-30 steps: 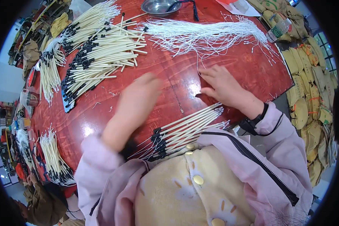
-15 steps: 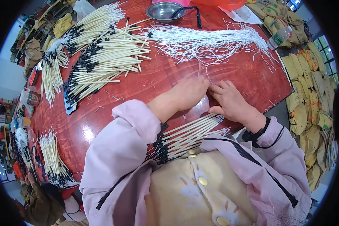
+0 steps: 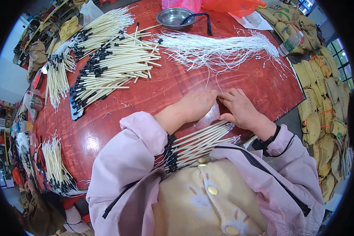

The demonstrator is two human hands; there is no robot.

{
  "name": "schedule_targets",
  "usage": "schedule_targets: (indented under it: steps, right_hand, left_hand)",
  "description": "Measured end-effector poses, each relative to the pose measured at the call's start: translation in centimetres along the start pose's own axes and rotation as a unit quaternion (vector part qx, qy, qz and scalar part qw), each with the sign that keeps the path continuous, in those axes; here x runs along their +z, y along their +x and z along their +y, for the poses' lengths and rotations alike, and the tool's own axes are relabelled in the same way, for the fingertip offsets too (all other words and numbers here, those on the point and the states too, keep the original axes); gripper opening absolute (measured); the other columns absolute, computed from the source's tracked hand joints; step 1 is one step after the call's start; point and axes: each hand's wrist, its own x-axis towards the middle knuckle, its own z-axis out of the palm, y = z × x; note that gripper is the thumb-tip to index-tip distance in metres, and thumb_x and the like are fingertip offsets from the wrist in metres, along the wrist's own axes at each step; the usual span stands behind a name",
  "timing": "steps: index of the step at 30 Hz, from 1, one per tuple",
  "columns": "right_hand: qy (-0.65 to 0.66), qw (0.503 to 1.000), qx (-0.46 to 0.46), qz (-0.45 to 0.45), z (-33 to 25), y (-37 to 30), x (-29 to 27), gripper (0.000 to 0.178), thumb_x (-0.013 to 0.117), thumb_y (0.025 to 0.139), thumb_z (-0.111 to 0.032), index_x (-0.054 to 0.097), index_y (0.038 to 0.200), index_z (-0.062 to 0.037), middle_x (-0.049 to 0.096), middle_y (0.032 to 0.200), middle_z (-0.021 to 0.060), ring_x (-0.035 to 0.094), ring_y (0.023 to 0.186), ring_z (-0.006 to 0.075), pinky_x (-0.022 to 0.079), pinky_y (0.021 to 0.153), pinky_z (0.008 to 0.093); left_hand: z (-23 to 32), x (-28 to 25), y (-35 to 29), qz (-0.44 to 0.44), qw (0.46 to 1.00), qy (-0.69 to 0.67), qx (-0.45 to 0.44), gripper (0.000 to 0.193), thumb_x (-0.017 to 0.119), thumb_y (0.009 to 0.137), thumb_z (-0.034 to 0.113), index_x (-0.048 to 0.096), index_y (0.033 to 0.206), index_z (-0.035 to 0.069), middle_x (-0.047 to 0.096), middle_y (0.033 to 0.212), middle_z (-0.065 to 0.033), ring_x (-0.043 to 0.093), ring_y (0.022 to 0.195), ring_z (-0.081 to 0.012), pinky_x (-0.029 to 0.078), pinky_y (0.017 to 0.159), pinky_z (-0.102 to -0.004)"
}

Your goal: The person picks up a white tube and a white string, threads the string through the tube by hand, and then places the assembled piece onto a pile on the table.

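Observation:
My left hand (image 3: 198, 105) and my right hand (image 3: 243, 109) meet fingertip to fingertip over the red table (image 3: 255, 88). Both are closed in a pinch around a thin white cord (image 3: 218, 82), whose strands run from the fingers toward a far heap of white cords (image 3: 224, 49). What exactly lies between the fingertips is hidden. Below them, a clear plastic piece (image 3: 212, 114) shows on the tabletop. Nearer my body lie pale sticks (image 3: 198, 142) with black ends at the left and white cord tips at the right.
A large pile of black-ended pale sticks (image 3: 114, 65) covers the far left; another bundle (image 3: 57, 161) lies near left. A metal bowl (image 3: 173, 18) stands at the back, a plastic bottle (image 3: 290, 44) at the far right corner. Stacked sacks (image 3: 316, 102) line the right side.
The view has shifted slightly, so the tabletop appears a little lower. My hands stay together, pinching the cord, with only small finger movement.

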Motion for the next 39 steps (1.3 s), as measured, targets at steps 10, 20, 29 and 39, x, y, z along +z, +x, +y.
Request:
schedule_targets:
  steps: [10,20,29,39]
  right_hand:
    - [-0.023,0.999,0.030,-0.020,-0.3,-0.4,0.3,0.080,0.062,0.086,-0.061,0.064,0.130,0.0049,0.058,0.141,0.0154,0.053,0.116,0.0342,0.040,0.104,0.0459]
    - [0.000,1.000,0.001,0.002,-0.2,-0.9,0.5,0.075,0.067,0.085,-0.056,0.065,0.129,0.0040,0.059,0.141,0.0133,0.053,0.118,0.0337,0.039,0.106,0.0455]
    - [-0.025,1.000,-0.003,-0.008,2.2,0.2,-0.5,0.080,0.062,0.087,-0.059,0.061,0.133,0.0052,0.055,0.146,0.0157,0.051,0.122,0.0353,0.037,0.108,0.0471]
    - [-0.032,0.993,-0.106,0.028,-1.7,3.8,0.8,0.103,0.045,0.087,-0.077,0.043,0.151,0.0040,0.039,0.160,0.0184,0.043,0.133,0.0405,0.034,0.112,0.0503]
  left_hand:
    - [-0.9,-0.5,-1.3,-0.005,1.000,0.012,0.016,0.016,0.059,0.094,0.019,0.060,0.106,0.007,0.059,0.106,-0.0193,0.067,0.078,-0.0416,0.056,0.069,-0.0503]
    - [1.1,-3.1,-3.2,0.004,0.991,-0.031,-0.131,0.016,0.059,0.095,0.017,0.066,0.101,0.004,0.070,0.096,-0.0193,0.068,0.087,-0.0416,0.055,0.075,-0.0507]
    - [-0.1,-9.5,-18.8,0.174,0.909,-0.046,-0.376,0.015,0.064,0.094,0.011,0.065,0.089,-0.003,0.065,0.078,-0.0239,0.066,0.074,-0.0414,0.050,0.066,-0.0430]
    - [2.0,-6.3,-20.5,0.130,0.856,-0.052,-0.497,0.017,0.067,0.094,0.017,0.066,0.090,0.001,0.069,0.084,-0.0232,0.068,0.084,-0.0441,0.053,0.076,-0.0510]
